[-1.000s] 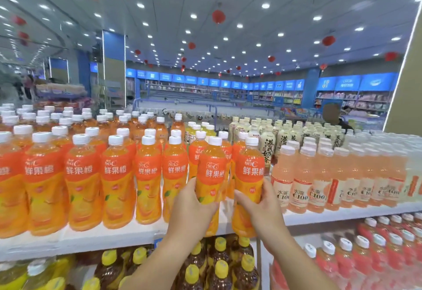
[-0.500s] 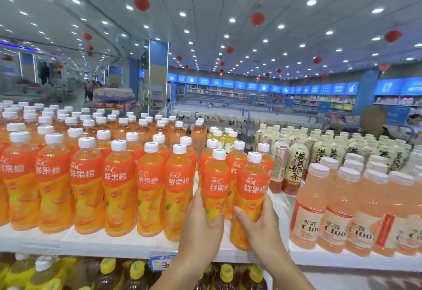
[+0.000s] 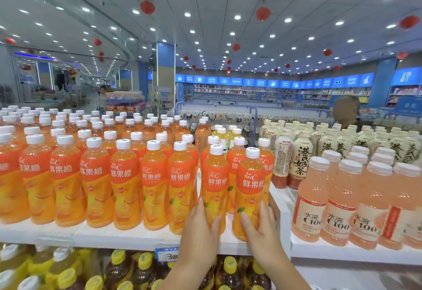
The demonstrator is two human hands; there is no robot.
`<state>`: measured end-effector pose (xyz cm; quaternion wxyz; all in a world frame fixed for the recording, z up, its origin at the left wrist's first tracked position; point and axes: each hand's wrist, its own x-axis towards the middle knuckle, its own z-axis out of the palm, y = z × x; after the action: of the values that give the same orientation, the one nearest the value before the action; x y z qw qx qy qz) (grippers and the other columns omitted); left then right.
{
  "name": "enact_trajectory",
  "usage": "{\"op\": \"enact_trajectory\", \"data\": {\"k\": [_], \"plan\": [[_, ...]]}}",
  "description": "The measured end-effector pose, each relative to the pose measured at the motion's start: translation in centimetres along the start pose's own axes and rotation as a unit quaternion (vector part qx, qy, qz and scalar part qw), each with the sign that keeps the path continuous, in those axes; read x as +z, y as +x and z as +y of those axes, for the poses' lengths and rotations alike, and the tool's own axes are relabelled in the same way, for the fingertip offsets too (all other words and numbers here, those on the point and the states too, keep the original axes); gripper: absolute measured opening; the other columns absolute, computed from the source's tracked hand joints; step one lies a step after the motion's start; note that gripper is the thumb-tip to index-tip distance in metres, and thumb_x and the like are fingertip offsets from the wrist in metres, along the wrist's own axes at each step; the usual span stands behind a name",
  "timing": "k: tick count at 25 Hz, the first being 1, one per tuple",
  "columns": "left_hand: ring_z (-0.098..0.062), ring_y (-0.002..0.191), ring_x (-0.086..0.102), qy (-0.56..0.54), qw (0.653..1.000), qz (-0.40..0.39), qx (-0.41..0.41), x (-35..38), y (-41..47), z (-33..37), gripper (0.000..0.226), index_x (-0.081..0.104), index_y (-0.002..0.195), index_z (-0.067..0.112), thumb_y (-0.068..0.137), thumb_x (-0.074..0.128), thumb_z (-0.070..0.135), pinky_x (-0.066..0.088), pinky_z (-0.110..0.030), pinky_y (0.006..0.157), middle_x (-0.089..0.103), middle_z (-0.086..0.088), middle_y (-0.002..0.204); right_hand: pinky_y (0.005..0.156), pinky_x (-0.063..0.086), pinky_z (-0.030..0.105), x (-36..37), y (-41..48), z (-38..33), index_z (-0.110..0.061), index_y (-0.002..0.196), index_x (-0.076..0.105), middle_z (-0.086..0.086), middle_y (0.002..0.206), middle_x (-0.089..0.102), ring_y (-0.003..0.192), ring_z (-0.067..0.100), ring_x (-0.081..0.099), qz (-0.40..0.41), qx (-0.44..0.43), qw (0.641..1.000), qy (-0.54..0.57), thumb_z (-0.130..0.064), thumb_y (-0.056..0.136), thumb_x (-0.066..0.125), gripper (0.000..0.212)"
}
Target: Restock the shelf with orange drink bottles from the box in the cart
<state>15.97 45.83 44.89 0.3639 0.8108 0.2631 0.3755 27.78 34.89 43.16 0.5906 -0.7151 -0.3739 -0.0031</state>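
From where I stood, both bottles were down at about six o'clock, on the front lip of the white shelf [image 3: 114, 236]. The left hand [image 3: 201, 228] had its fingers and thumb wrapped round the lower body of one orange drink bottle [image 3: 215, 184]. The right hand [image 3: 260, 228] gripped a second orange drink bottle [image 3: 251, 186] the same way, just beside the first. Both looked upright, though I could not tell whether their bases were fully seated on the board. To finish well, I judged each should be slid straight back toward twelve o'clock, label forward, until level with the standing row of orange bottles [image 3: 96, 175] at nine o'clock, then released low so nothing rocked. Room was tight on that side, only a slim gap. Toward three o'clock lay bare board up to the shelf's end, then the pink C100 bottles [image 3: 338, 209]; milk tea bottles [image 3: 301, 159] stood at one o'clock. The box and cart were out of sight.
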Motion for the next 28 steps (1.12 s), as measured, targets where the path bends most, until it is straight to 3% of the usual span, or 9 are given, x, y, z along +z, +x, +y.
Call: {"op": "enact_trajectory", "data": {"k": [3, 5, 8, 11, 14, 22, 28], "plan": [[-0.013, 0.13, 0.049, 0.007, 1.0, 0.001, -0.009, 0.4, 0.0, -0.1, 0.058, 0.034, 0.152, 0.027, 0.1, 0.058, 0.032, 0.046, -0.034, 0.109, 0.055, 0.01, 0.137, 0.107, 0.046, 0.042, -0.3, 0.1, 0.3, -0.04, 0.127, 0.055, -0.013, 0.126, 0.057, 0.12, 0.0, 0.052, 0.004, 0.01, 1.0, -0.001, -0.05, 0.092, 0.06, 0.037], [-0.013, 0.133, 0.048, 0.011, 1.0, 0.0, -0.014, 0.7, 0.1, -0.2, 0.059, 0.031, 0.154, 0.027, 0.1, 0.057, 0.031, 0.046, -0.037, 0.11, 0.053, 0.01, 0.141, 0.101, 0.051, 0.044, -0.1, 0.4, 0.5, -0.041, 0.121, 0.058, -0.014, 0.122, 0.061, 0.116, 0.005, 0.059, 0.012, 0.015, 1.0, 0.002, -0.062, 0.085, 0.059, 0.041], [-0.012, 0.131, 0.051, 0.01, 1.0, 0.002, -0.017, 0.9, 0.3, -0.2, 0.057, 0.033, 0.152, 0.026, 0.1, 0.057, 0.026, 0.047, -0.036, 0.108, 0.055, 0.01, 0.138, 0.099, 0.053, 0.044, 0.4, 0.6, 0.7, -0.038, 0.119, 0.06, -0.015, 0.118, 0.061, 0.113, 0.005, 0.06, 0.026, 0.014, 1.0, 0.0, -0.064, 0.081, 0.059, 0.046], [-0.014, 0.12, 0.058, -0.008, 1.0, 0.013, -0.023, 0.7, 0.1, 0.2, 0.051, 0.037, 0.146, 0.022, 0.1, 0.058, 0.02, 0.05, -0.03, 0.096, 0.06, 0.008, 0.128, 0.097, 0.054, 0.044, 0.7, 0.5, 0.5, -0.035, 0.119, 0.061, -0.014, 0.116, 0.06, 0.112, 0.007, 0.061, 0.038, 0.013, 0.999, 0.0, -0.062, 0.081, 0.061, 0.047], [-0.017, 0.117, 0.059, -0.016, 0.999, 0.017, -0.04, 0.5, 0.0, 0.4, 0.049, 0.038, 0.143, 0.016, 0.1, 0.06, 0.022, 0.049, -0.028, 0.089, 0.061, 0.003, 0.126, 0.096, 0.055, 0.044, 0.6, 0.5, 0.6, -0.034, 0.116, 0.063, -0.012, 0.113, 0.061, 0.109, 0.007, 0.062, 0.034, 0.006, 0.999, 0.007, -0.053, 0.084, 0.065, 0.037], [-0.023, 0.106, 0.063, 0.023, 0.999, 0.036, -0.024, 0.3, -0.2, 0.2, 0.039, 0.047, 0.134, 0.013, 0.099, 0.061, 0.023, 0.051, -0.031, 0.082, 0.065, -0.002, 0.117, 0.098, 0.054, 0.044, 0.7, 0.4, 0.8, -0.041, 0.122, 0.061, -0.016, 0.118, 0.06, 0.114, 0.007, 0.062, 0.023, 0.0, 0.999, 0.038, -0.054, 0.084, 0.066, 0.04], [-0.017, 0.107, 0.063, 0.035, 0.999, 0.036, -0.001, -0.3, 0.2, 0.0, 0.032, 0.057, 0.126, 0.018, 0.097, 0.065, 0.026, 0.044, -0.021, 0.083, 0.067, 0.003, 0.115, 0.097, 0.055, 0.042, 0.8, 0.4, 0.7, -0.039, 0.122, 0.062, -0.014, 0.123, 0.065, 0.114, 0.006, 0.064, 0.017, -0.004, 0.999, 0.051, -0.053, 0.084, 0.069, 0.041]]}}
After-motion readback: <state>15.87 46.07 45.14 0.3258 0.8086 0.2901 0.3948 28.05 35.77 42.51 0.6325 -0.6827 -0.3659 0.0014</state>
